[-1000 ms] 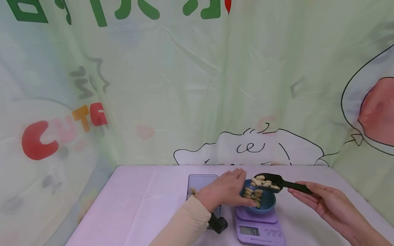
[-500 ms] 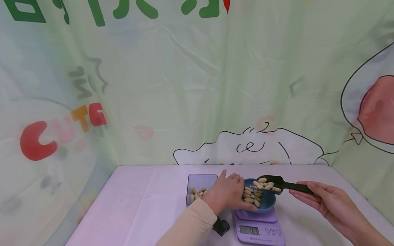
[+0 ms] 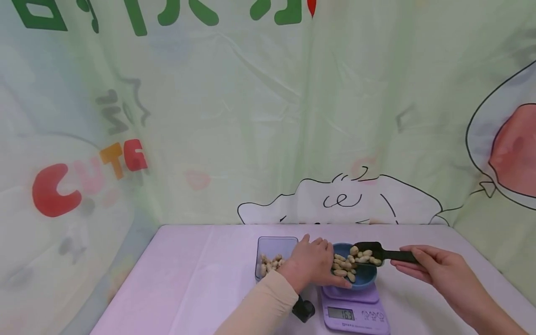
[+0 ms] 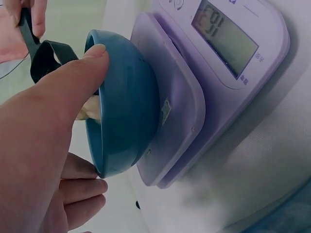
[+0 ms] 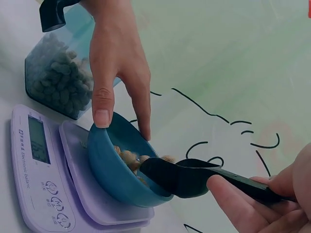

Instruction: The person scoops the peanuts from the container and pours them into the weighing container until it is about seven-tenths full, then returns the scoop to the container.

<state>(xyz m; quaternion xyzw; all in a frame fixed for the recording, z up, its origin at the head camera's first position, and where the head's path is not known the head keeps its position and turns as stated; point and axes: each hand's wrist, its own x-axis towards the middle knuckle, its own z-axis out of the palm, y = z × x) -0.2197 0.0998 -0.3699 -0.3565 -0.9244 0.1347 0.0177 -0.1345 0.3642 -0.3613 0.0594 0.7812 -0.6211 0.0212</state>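
A blue bowl (image 3: 365, 278) with peanuts in their shells stands on a purple kitchen scale (image 3: 356, 314) whose display reads 163. My left hand (image 3: 311, 263) spans the bowl's left side, its thumb (image 5: 102, 110) on the near rim and fingers at the far rim. With its thumb and fingers my right hand (image 3: 444, 274) grips the handle of a black scoop (image 3: 374, 251). Peanuts (image 3: 363, 256) lie in the scoop, which tilts over the bowl's right side. In the right wrist view, the scoop's front reaches inside the rim.
Left of the scale is a clear plastic box (image 3: 276, 243) holding more peanuts, partly hidden by my left hand. A pale cloth covers the table (image 3: 188, 279). Behind it hangs a printed curtain (image 3: 268, 116).
The scoop has dipped lower and tilted more toward the bowl, its peanuts shifting. My left wrist has moved slightly right, uncovering more of the box. The display still reads 163.
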